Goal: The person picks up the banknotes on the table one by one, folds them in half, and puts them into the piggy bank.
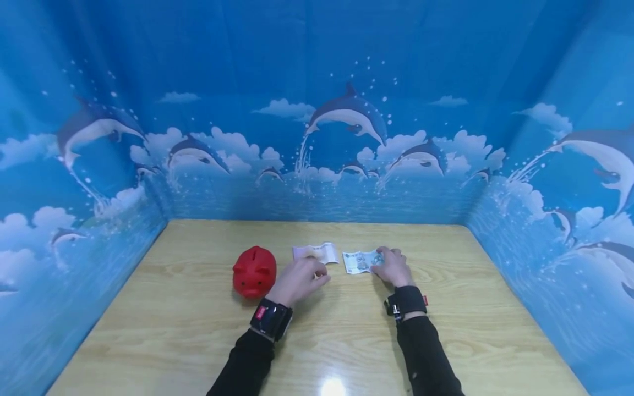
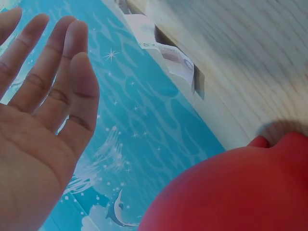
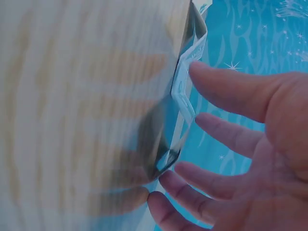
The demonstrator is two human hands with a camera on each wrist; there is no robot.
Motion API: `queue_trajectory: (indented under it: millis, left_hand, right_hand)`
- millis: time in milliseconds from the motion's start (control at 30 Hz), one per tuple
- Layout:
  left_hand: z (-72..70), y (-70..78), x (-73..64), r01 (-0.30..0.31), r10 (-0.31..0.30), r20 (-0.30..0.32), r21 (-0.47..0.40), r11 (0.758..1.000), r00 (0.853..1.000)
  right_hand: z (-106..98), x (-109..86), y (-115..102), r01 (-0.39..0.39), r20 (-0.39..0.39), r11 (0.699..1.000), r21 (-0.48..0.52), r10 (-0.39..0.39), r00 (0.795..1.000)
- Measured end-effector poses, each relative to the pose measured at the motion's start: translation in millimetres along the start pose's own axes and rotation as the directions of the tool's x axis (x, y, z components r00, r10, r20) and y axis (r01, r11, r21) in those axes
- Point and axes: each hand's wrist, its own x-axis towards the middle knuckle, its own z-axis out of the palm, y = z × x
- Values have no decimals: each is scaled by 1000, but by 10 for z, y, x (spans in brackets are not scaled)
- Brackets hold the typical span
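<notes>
On the table (image 1: 485, 330), toward the far edge: a blue-green banknote (image 1: 354, 263), with a strip of wood beyond and broad stretches to the right and near side. Laid long axis left to right; bent into creased waves. At its right end, the right grip (image 1: 394, 268), touching paper with thumb and fingers apart. Just left, across a narrow gap: a purple-and-white banknote (image 1: 325, 252), also lengthwise left to right. Beside it, the left grip (image 1: 299, 279), loosely bent, holding nothing. Farther left, a red piggy bank (image 1: 254, 268), facing near.
</notes>
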Motion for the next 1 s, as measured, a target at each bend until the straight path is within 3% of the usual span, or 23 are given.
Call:
queue_trajectory:
  millis: [333,567,1000]
  left_hand:
    - [34,-32,2,-95,95,-7,38,995,995]
    - [70,-9,-17,-63,62,58,15,998,996]
    - [141,-27,-6,-7,7,74,-6,1000,997]
  right_hand:
    - [-15,17,-17,-4,42,999,-47,6,999]
    - [-25,-22,-27,5,44,998,-57,-2,999]
    - [-6,-4,5,4,70,998,55,-7,998]
